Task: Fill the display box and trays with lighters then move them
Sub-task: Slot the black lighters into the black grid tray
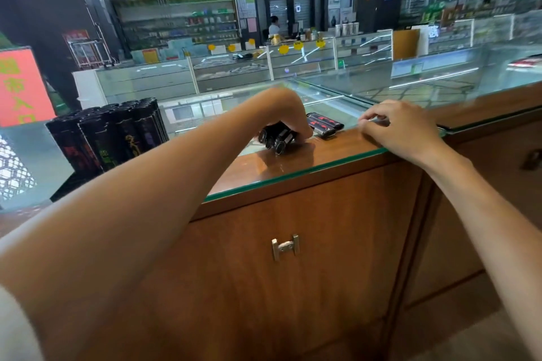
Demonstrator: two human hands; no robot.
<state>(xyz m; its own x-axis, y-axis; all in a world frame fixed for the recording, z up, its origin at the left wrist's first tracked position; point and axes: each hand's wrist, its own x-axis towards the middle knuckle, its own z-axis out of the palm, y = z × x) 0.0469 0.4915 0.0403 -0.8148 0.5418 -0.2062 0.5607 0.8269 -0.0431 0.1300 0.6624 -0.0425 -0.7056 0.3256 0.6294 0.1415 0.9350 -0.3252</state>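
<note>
My left hand (pixel 289 114) curls over a bunch of black lighters (pixel 277 138) and holds them against the glass counter top (pixel 293 173), their round ends facing me. Two more black lighters with red print (pixel 324 124) lie flat on the glass just to the right of that hand. My right hand (pixel 399 129) rests on the counter's near edge with its fingers loosely curled; whether they hold anything is unclear. A black display box packed with upright black lighters (pixel 108 135) stands on the counter at the left.
The glass top overhangs a wooden cabinet with a metal door handle (pixel 285 246). A pale tray or sheet (pixel 32 161) lies at the far left. More glass showcases and stocked shelves fill the shop behind, where a person (pixel 274 28) stands at a far counter.
</note>
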